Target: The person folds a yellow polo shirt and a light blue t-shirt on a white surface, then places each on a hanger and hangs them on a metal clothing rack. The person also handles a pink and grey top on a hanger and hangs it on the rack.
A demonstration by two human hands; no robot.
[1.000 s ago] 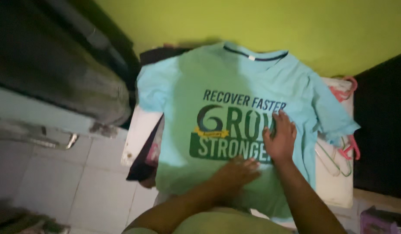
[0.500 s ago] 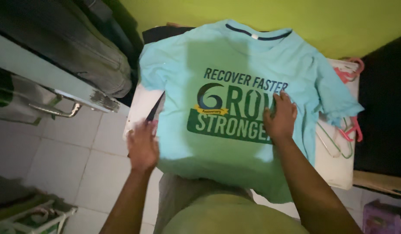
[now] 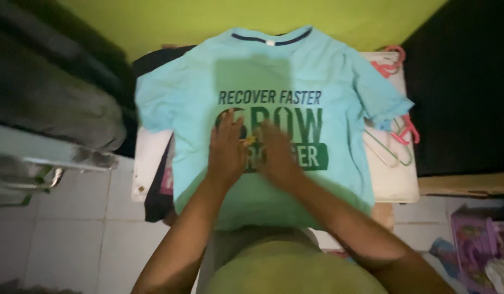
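Left hand: flat, fingers spread, palm down on the print of the T-shirt; grip wide, holding nothing.
Right hand: blurred, flat on the shirt just beside the left hand; grip wide, holding nothing.
T-shirt: light blue with a dark green print, lying front up, spread over the white surface, collar at the far side.
Hangers: pink and green, at the right on the surface, partly under the right sleeve.
Wall: green, at the far side.
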